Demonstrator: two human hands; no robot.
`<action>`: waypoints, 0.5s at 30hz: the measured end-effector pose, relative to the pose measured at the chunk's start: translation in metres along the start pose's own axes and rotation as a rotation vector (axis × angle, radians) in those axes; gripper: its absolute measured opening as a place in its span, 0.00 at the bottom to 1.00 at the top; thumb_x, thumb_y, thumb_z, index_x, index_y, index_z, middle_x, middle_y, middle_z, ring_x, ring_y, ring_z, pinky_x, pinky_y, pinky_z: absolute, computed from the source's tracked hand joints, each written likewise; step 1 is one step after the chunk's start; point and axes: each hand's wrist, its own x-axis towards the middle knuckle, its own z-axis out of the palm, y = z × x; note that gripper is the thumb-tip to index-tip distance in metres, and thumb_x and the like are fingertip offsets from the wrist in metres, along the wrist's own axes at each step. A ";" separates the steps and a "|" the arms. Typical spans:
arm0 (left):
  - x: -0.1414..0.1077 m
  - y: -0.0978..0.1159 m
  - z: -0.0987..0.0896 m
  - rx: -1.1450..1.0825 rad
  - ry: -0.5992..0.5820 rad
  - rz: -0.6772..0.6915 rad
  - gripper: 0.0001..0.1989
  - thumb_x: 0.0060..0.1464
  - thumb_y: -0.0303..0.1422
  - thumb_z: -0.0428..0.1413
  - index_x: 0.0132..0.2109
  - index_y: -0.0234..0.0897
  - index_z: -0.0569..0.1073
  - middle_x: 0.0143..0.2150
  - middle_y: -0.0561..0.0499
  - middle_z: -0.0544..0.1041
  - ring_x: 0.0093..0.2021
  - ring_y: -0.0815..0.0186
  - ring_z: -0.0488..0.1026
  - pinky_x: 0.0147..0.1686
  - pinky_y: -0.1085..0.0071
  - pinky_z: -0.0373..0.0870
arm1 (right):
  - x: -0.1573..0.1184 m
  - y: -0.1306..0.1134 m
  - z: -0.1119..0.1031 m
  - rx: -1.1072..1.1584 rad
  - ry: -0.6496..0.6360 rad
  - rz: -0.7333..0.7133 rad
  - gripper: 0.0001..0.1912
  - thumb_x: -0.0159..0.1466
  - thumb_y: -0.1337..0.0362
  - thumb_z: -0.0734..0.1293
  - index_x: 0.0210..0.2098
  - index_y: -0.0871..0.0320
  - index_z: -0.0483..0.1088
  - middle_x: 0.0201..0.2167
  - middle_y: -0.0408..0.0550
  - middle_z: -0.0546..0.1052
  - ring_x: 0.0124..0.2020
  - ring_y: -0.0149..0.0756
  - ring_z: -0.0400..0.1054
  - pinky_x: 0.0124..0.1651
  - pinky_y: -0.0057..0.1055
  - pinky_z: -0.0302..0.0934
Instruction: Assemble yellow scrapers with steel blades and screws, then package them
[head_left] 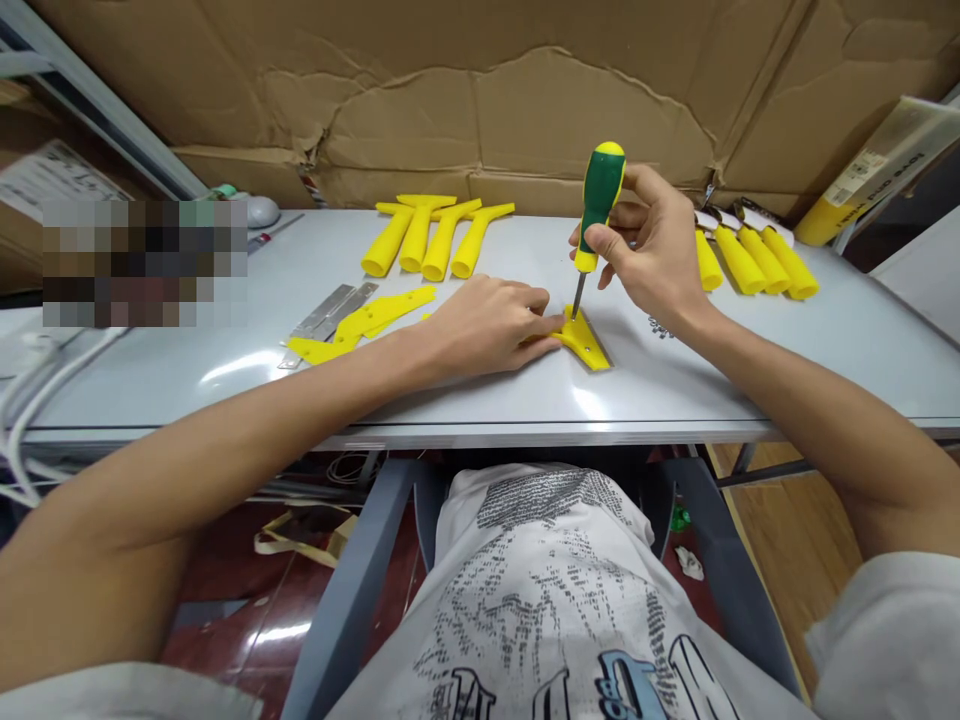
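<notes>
My right hand (651, 240) is closed round a green and yellow screwdriver (601, 200), held upright. The screwdriver's tip touches a screw on the head of a yellow scraper (583, 340) lying on the table. With fingers wrapped round the scraper's handle, my left hand (499, 325) presses it to the tabletop. A metal blade edge shows along the scraper's right side. Left of that hand lie flat yellow plates (382, 312) and thin metal blades (330, 312). Small dark screws (660, 328) are scattered beneath my right wrist.
Several yellow handles (450, 240) lie at the back of the white table (480, 405). More yellow scrapers (757, 262) sit at the back right, near a yellow tube (832, 205). Cardboard (487, 110) stands behind. White cables (52, 400) hang at the left.
</notes>
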 end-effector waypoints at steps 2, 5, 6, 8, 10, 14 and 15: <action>0.000 0.002 -0.001 0.005 -0.019 -0.014 0.17 0.73 0.43 0.53 0.55 0.43 0.84 0.38 0.46 0.80 0.34 0.60 0.76 0.33 0.65 0.56 | 0.000 0.002 0.000 0.015 -0.012 0.006 0.35 0.56 0.32 0.77 0.53 0.42 0.68 0.43 0.46 0.85 0.49 0.52 0.80 0.29 0.40 0.73; 0.001 -0.002 -0.001 0.008 -0.054 -0.009 0.18 0.73 0.42 0.52 0.58 0.43 0.82 0.39 0.45 0.80 0.35 0.60 0.76 0.33 0.65 0.57 | 0.001 0.003 -0.001 0.061 -0.055 -0.018 0.35 0.56 0.31 0.77 0.53 0.41 0.67 0.45 0.45 0.85 0.49 0.51 0.80 0.32 0.42 0.75; 0.001 -0.004 -0.001 0.010 -0.062 -0.006 0.18 0.73 0.42 0.52 0.60 0.43 0.82 0.40 0.45 0.80 0.35 0.60 0.76 0.32 0.65 0.57 | 0.002 0.003 -0.002 0.070 -0.063 -0.031 0.35 0.55 0.31 0.77 0.52 0.40 0.66 0.45 0.45 0.84 0.49 0.51 0.80 0.33 0.43 0.76; 0.001 -0.008 -0.001 0.018 -0.074 0.003 0.20 0.74 0.41 0.50 0.62 0.44 0.80 0.41 0.45 0.80 0.35 0.59 0.77 0.31 0.65 0.58 | 0.004 0.000 -0.006 0.076 -0.066 -0.050 0.35 0.55 0.31 0.77 0.52 0.40 0.66 0.46 0.44 0.84 0.49 0.51 0.81 0.37 0.45 0.77; 0.002 -0.010 -0.001 0.026 -0.086 0.013 0.20 0.74 0.41 0.49 0.64 0.46 0.79 0.42 0.44 0.80 0.36 0.59 0.77 0.31 0.65 0.58 | 0.007 -0.003 -0.013 0.075 -0.023 -0.069 0.34 0.57 0.33 0.76 0.54 0.38 0.66 0.49 0.43 0.84 0.52 0.52 0.80 0.39 0.46 0.78; 0.002 -0.010 -0.003 0.024 -0.120 0.022 0.21 0.74 0.39 0.48 0.65 0.46 0.77 0.45 0.43 0.81 0.38 0.58 0.78 0.31 0.65 0.57 | 0.017 -0.001 -0.032 0.087 0.148 -0.136 0.32 0.63 0.40 0.75 0.61 0.35 0.64 0.56 0.42 0.82 0.52 0.50 0.80 0.43 0.45 0.77; 0.002 -0.010 -0.003 0.021 -0.125 0.025 0.21 0.74 0.39 0.48 0.66 0.46 0.77 0.46 0.43 0.81 0.38 0.58 0.78 0.31 0.65 0.57 | 0.020 0.003 -0.036 0.082 0.175 -0.140 0.33 0.63 0.43 0.75 0.63 0.36 0.63 0.55 0.43 0.82 0.50 0.49 0.80 0.43 0.45 0.76</action>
